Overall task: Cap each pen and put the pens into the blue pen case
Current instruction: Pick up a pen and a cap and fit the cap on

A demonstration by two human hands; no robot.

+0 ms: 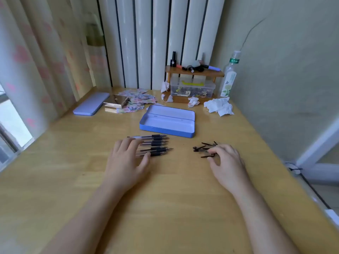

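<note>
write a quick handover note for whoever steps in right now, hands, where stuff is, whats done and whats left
Left hand: open, fingers resting on the row of uncapped pens.
Right hand: open, fingers at the pile of loose caps, holding nothing clearly.
Blue pen case: open and with nothing inside, on the desk just behind the pens.
Done: nothing capped, nothing in the case.
Left: cap every pen, then put them all into the case.

Pens (156,145) left, caps (205,149) right, seemingly empty case (167,128) behind.
</note>
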